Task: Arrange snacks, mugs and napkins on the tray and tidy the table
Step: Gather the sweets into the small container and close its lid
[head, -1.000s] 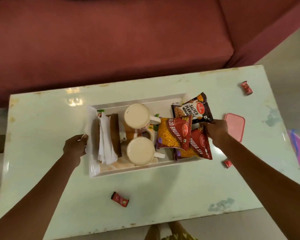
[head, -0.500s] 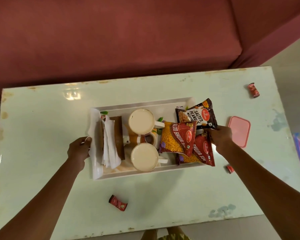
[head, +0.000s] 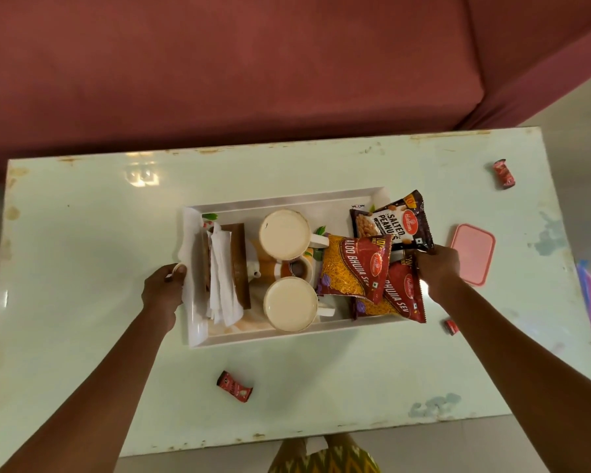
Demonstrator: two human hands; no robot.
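Over the last second both hands have kept their hold on the tray while it sat slightly differently in view, so the tidying looks paused on positioning it. The left hand [head: 164, 290] has its grip clenched on the left rim of the tray [head: 284, 201], mid-desk [head: 82, 240]. Inside, left to right: napkins [head: 222, 288] in a wooden holder, two mugs [head: 285, 234] far and near, then three snack packets [head: 354, 268] overlapping. The right hand [head: 437, 264] grips the right rim. Small wrappers [head: 234, 386] lie loose on the desk.
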